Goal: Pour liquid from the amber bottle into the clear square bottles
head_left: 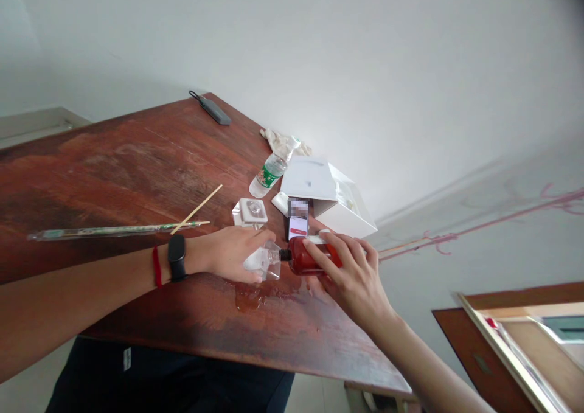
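My left hand [232, 252] is wrapped round a clear plastic cup-like container [274, 262], tipped on its side with its mouth to the right. Fingers of my right hand [353, 270] close round a bottle of red liquid [302, 256], held lying nearly level. The bottle's dark neck points left, at the container's mouth. Whether liquid is flowing, I cannot tell. Below them a wet puddle [250, 298] spreads over the wooden table [182, 315]. Just beyond my left hand sits a small white and clear plastic piece [253, 209].
A phone [298, 221] with a lit screen leans against an open white box [308, 179]. Behind stand a green-labelled clear bottle [269, 176] and a crumpled cloth [274, 139]. A thin stick [196, 209] crosses a long wrapped packet [109, 232]. A grey device [214, 110] lies at the far corner.
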Available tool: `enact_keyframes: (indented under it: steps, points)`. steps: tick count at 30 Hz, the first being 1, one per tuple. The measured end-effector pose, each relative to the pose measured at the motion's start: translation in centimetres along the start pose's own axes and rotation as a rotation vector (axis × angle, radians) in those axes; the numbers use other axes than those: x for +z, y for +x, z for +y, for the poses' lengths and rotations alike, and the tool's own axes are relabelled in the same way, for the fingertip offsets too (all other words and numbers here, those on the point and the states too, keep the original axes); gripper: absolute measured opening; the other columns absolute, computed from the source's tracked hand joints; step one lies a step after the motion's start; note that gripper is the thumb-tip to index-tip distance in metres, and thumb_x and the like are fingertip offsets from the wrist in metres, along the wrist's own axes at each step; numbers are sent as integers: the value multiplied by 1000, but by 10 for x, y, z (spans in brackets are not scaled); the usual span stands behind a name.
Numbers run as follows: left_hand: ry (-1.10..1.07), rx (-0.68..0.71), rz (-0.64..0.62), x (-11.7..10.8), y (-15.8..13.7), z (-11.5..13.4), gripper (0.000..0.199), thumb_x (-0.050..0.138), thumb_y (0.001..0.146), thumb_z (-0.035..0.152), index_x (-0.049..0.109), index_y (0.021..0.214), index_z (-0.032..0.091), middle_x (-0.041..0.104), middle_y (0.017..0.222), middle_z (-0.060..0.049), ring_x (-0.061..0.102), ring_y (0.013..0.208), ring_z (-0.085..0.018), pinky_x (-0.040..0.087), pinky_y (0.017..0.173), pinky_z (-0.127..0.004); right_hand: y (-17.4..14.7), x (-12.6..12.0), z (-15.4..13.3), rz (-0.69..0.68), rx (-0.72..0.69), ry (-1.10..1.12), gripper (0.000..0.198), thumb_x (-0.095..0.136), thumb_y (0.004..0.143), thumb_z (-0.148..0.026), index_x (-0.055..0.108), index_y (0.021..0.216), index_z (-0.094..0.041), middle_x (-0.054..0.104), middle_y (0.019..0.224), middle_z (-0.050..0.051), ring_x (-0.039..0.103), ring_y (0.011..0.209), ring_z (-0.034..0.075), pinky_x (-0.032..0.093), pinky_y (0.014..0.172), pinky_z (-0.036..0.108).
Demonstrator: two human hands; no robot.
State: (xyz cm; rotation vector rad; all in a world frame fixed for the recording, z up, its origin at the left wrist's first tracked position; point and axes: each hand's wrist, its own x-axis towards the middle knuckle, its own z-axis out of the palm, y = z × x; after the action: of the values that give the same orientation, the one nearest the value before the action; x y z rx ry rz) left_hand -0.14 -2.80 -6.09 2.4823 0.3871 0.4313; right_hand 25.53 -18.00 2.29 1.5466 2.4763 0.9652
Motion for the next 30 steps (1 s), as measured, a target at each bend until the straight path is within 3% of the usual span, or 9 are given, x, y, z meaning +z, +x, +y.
enact_keyframes:
  steps: [22, 30]
  points:
    - [25, 35, 22, 0, -1, -1, 61, 83, 87, 34, 54, 139, 17, 74, 130, -14, 73, 119, -35, 54, 103, -42, 3, -4, 0, -7, -26, -15, 71, 82, 90, -16, 54, 154, -28, 66, 142, 17, 58, 127, 38, 33, 109, 54]
    - [88, 54, 41, 3, 1, -5, 67, 85, 87, 40, 54, 143, 18, 75, 125, -9, 75, 112, -30, 55, 98, -38, 5, -6, 0, -22, -28, -17, 71, 79, 90, -11, 54, 154, -28, 66, 143, 16, 58, 128, 37, 33, 110, 54]
